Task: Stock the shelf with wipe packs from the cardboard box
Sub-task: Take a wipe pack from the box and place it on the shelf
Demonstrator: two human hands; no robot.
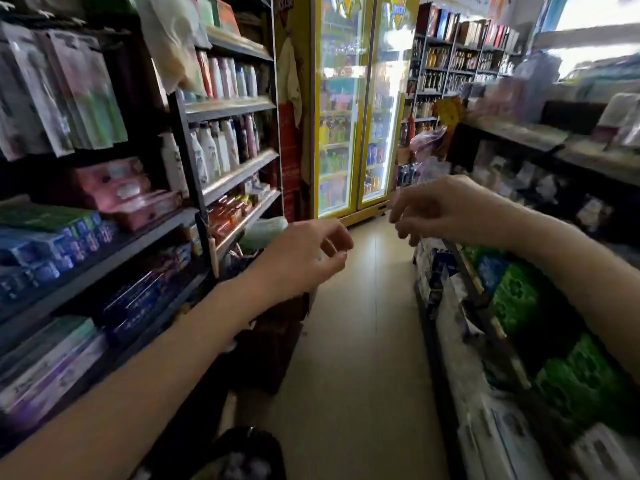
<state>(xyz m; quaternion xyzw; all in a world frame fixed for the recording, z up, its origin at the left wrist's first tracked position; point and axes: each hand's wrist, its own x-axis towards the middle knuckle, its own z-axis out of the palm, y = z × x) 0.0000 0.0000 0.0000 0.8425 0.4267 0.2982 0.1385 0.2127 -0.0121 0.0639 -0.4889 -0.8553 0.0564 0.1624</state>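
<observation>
While both bare arms reach forward over the pale tiled aisle floor [349, 341], the left hand [304, 254] and right hand [440, 206] hang with fingers loosely curled, holding nothing. Pink plastic wipe packs [121, 192] lie stacked on the dark metal shelf [104, 251] at left, above blue boxes [45, 251]. No cardboard box can be identified. A yellow-framed glass-door drinks fridge [353, 109] stands at the aisle's end.

Dark left shelf [104, 244] carrying pink wipe packs [117, 188], blue boxes [45, 251], bottles [221, 143] above
</observation>
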